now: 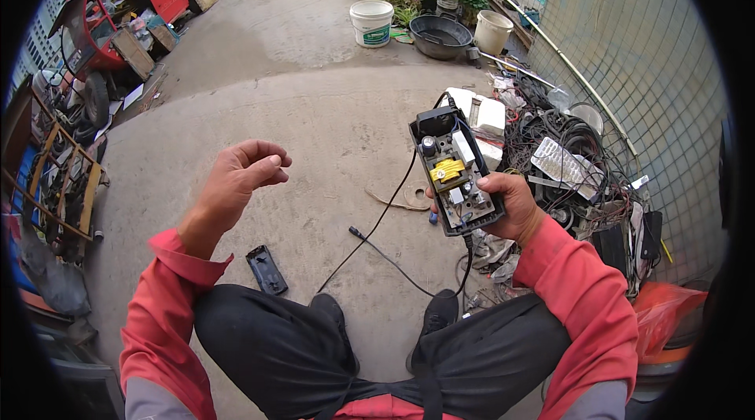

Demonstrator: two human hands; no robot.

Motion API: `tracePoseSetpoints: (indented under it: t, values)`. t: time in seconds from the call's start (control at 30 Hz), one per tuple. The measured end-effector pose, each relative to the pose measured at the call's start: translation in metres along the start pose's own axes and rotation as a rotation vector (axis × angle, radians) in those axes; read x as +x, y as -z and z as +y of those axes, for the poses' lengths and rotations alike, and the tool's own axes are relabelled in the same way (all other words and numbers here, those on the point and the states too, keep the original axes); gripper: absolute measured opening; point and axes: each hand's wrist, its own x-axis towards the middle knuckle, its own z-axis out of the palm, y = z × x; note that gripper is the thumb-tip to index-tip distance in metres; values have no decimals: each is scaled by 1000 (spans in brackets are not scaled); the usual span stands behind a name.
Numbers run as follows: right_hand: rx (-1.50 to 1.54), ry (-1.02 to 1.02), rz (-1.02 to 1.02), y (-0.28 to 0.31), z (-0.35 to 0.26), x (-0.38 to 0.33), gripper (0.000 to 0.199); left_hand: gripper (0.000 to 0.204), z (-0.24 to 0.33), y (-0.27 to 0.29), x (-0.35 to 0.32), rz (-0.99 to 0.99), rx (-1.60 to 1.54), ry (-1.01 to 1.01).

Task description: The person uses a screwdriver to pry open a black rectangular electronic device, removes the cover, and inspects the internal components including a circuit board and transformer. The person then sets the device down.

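The opened charger [452,172], its circuit board showing, is raised over the ground in your right hand [513,206], which is closed around the casing, thumb on its near edge. Your left hand [242,184] is half open, fingers loosely curled, seemingly holding nothing. A black cover [267,269] lies on the ground [236,121] near your left foot.

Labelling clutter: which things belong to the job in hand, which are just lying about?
Job:
circuit board in open black casing, right grip
attached black cable
black shell (probably its cover)

Lying about:
green-labelled white bucket
black basin
tangled cables
red plastic
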Motion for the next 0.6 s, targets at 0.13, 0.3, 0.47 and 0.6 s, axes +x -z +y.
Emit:
tracePoseSetpoints:
  t: [0.13,0.3,0.47,0.6]
  values:
    - [-150,-39,-7,-7,-6,-5,83,26,31,-41,-3,-261,24,-56]
    - [-190,-108,-79,0,0,-11,84,50,33,-78,-9,-329,156,-60]
    - [-129,-120,-101,-6,2,-15,54,64,13,-96,-10,-349,147,37]
    - [-114,-110,-117,-14,1,-13,52,60,2,-102,-10,-451,-41,210]
